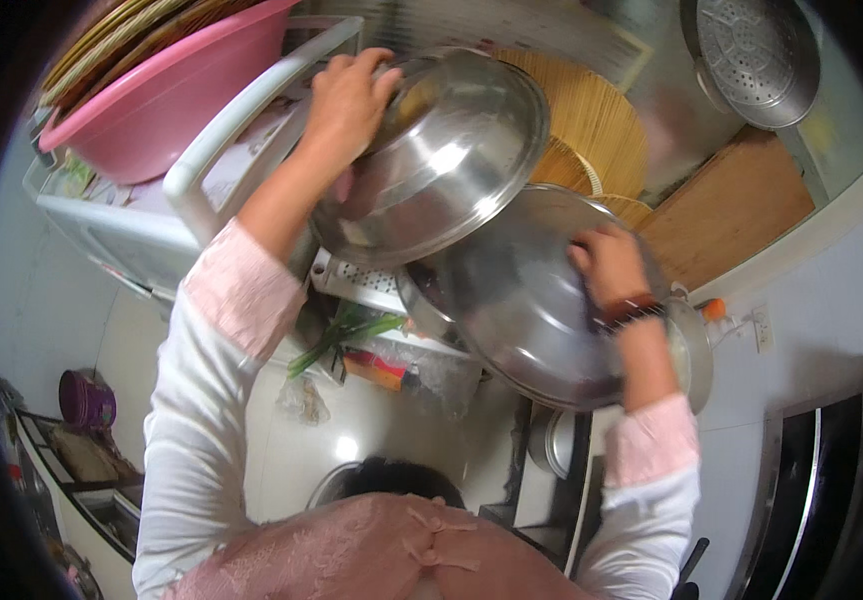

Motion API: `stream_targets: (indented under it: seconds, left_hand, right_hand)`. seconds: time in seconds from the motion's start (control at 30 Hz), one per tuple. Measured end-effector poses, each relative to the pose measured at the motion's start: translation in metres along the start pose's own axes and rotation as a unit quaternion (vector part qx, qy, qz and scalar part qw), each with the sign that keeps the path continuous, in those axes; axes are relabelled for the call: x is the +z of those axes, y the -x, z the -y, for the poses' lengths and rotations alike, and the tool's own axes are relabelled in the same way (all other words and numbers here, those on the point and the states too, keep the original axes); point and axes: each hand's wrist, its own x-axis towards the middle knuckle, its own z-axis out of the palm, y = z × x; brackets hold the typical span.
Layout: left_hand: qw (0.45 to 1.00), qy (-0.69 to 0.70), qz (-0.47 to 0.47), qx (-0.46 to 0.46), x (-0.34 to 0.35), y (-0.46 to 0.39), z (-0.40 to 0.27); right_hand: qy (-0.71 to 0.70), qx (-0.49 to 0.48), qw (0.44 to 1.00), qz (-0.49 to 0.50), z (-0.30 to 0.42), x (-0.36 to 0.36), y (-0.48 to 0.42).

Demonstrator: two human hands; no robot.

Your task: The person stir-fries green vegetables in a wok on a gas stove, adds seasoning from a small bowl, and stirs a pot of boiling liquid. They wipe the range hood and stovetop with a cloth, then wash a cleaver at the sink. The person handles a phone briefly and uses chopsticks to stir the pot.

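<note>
Two domed metal lids lie before me, partly overlapping. My left hand (349, 97) grips the upper-left edge area of the shiny lid (454, 157), which is tilted and reflects the surroundings. On the darker lid (529, 300), lower and to the right, my right hand (607, 262) holds the top, where a knob would be hidden by the fingers. Under the darker lid's left side shows part of a metal bowl (427, 300). Left of that is a metal grater (352, 277), with green stalks (349, 330) below it.
A pink plastic basin (168, 97) holding woven trays stands on a white rack (221, 135) at upper left. Round slatted mats (589, 105) and a wooden board (731, 202) lean behind the lids. A perforated metal steamer (758, 60) hangs at upper right.
</note>
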Motion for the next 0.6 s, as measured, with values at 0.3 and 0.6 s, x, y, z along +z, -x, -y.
stream_targets:
  seconds: [0.3, 0.6]
  left_hand:
    - [0.987, -0.014, 0.160, 0.014, 0.079, 0.039, -0.056]
    - [0.957, -0.004, 0.270, 0.107, 0.153, 0.095, -0.113]
  right_hand:
    - [0.097, 0.202, 0.974, -0.043, -0.006, -0.155, 0.207]
    - [0.179, 0.437, 0.878, -0.078, -0.009, -0.219, 0.376]
